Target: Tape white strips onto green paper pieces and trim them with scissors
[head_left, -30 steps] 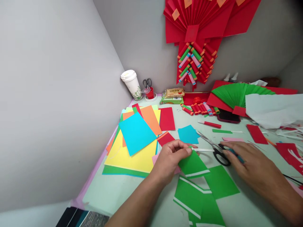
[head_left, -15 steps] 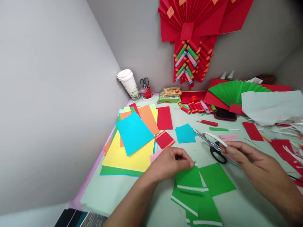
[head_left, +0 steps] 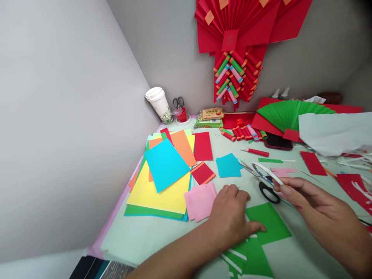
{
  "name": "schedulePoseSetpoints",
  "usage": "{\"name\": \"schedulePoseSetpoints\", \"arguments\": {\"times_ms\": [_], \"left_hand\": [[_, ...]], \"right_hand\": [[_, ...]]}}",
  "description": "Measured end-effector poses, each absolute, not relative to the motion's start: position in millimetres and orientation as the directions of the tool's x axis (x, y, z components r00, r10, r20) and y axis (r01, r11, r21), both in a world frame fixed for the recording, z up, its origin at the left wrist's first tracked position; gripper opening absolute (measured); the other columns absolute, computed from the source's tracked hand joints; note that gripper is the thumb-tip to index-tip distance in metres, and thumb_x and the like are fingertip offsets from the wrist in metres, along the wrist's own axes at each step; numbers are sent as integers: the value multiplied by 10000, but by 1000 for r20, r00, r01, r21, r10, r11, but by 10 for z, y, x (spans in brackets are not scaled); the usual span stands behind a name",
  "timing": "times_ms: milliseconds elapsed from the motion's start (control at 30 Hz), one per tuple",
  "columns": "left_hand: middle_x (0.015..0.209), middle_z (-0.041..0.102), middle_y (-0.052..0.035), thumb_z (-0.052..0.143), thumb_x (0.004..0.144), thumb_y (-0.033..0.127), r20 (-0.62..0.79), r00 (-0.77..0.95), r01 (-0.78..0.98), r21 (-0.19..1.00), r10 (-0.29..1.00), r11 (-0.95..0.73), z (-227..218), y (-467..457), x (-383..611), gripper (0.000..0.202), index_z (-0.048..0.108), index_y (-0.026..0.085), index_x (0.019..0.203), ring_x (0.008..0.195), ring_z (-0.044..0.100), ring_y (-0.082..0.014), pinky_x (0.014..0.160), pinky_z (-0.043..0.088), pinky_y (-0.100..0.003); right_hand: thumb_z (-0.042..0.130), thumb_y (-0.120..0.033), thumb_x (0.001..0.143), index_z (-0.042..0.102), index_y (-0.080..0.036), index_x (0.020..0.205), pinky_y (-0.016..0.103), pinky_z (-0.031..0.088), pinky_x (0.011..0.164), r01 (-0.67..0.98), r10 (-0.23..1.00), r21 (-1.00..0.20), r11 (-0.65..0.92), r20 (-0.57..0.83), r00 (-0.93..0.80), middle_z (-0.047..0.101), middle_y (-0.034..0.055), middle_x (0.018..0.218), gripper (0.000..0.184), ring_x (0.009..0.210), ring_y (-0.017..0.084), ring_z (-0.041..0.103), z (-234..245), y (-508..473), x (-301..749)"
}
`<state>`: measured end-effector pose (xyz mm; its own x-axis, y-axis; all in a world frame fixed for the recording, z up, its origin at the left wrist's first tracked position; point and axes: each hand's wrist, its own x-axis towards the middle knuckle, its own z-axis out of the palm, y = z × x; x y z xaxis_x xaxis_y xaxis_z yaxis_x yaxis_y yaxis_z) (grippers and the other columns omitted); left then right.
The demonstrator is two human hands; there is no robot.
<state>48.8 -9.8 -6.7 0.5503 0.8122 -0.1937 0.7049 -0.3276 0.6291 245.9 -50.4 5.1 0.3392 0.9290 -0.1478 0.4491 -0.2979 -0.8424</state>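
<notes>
My left hand [head_left: 232, 219] lies palm down on green paper pieces [head_left: 267, 224] with white tape strips along their edges, fingers loosely spread and flat. My right hand [head_left: 308, 201] pinches a thin white curled strip [head_left: 269, 173] between thumb and fingers, just right of the black-handled scissors [head_left: 263, 182] lying on the table. Pink paper squares [head_left: 200, 200] sit just left of my left hand.
A stack of coloured sheets [head_left: 165, 174] lies at the left. Red rolls [head_left: 244, 133], a phone [head_left: 278, 142], a green paper fan [head_left: 290, 114] and white paper [head_left: 334, 131] fill the back right. A cup [head_left: 159, 104] stands in the corner; a red decoration [head_left: 238, 50] hangs on the wall.
My left hand lowered the green piece and now presses flat on the green papers. My right hand lifted a white strip off beside the scissors, uncovering the pink squares.
</notes>
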Motion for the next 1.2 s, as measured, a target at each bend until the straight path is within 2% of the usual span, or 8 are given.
{"name": "schedulePoseSetpoints", "arguments": {"times_ms": [200, 333, 467, 600, 800, 1000, 1100, 1200], "left_hand": [[1076, 609, -129, 743, 729, 580, -257, 556, 729, 608, 791, -315, -89, -126, 546, 509, 677, 182, 1040, 1030, 533, -311, 867, 448, -409], [1055, 611, -114, 747, 736, 533, -281, 541, 730, 624, 793, -278, -39, -131, 542, 406, 655, 195, 942, 1014, 539, -298, 840, 443, -392], [1038, 638, -97, 774, 722, 424, -291, 549, 722, 637, 783, -270, -43, -139, 538, 400, 630, 197, 1019, 989, 545, -287, 845, 436, -389], [1033, 654, -126, 752, 728, 380, -302, 517, 750, 611, 801, -254, -24, -142, 529, 473, 628, 157, 1125, 971, 551, -305, 858, 438, -420], [1075, 624, -174, 710, 741, 371, -297, 482, 784, 566, 824, -255, 34, -150, 508, 378, 680, 136, 1035, 1023, 537, -343, 875, 436, -448], [1031, 613, -128, 693, 708, 258, -276, 488, 759, 603, 828, -246, 18, -162, 503, 254, 648, 178, 945, 981, 537, -300, 821, 436, -404], [1038, 622, -120, 721, 717, 327, -273, 475, 755, 615, 837, -228, -26, -166, 523, 329, 633, 172, 994, 986, 540, -300, 835, 445, -413], [1092, 618, -140, 764, 684, 521, -270, 461, 764, 605, 846, -223, -67, -183, 559, 573, 628, 149, 1098, 1027, 533, -332, 883, 451, -460]], "right_hand": [[581, -662, 791, 707, -304, 960, 481, 495, 890, 447, 943, -857, -255, -120, 309, 742, 40, 1050, 415, 1038, 383, 640, 88, -497, 2431], [593, -649, 806, 708, -305, 996, 498, 492, 894, 451, 946, -858, -245, -111, 303, 743, 42, 1077, 409, 1060, 398, 636, 69, -498, 2446], [596, -659, 799, 709, -315, 997, 500, 505, 877, 441, 939, -861, -254, -112, 324, 748, 28, 1073, 413, 1050, 401, 647, 41, -503, 2456], [582, -682, 792, 699, -325, 1015, 517, 488, 921, 427, 941, -863, -271, -144, 307, 730, 26, 1125, 438, 1125, 409, 610, 40, -500, 2452], [589, -706, 779, 691, -318, 1012, 506, 497, 904, 429, 936, -853, -297, -172, 307, 715, 40, 1132, 464, 1134, 415, 595, 34, -502, 2444], [592, -704, 768, 696, -327, 1014, 547, 464, 956, 417, 935, -859, -296, -172, 309, 725, 32, 1148, 461, 1154, 428, 594, 13, -485, 2455], [596, -706, 759, 701, -325, 1017, 575, 447, 972, 415, 924, -852, -320, -183, 337, 733, 42, 1155, 471, 1166, 438, 593, -14, -485, 2464], [572, -714, 770, 703, -309, 1028, 562, 479, 949, 447, 932, -844, -298, -156, 327, 729, 55, 1181, 498, 1171, 434, 602, -42, -497, 2458]]}}
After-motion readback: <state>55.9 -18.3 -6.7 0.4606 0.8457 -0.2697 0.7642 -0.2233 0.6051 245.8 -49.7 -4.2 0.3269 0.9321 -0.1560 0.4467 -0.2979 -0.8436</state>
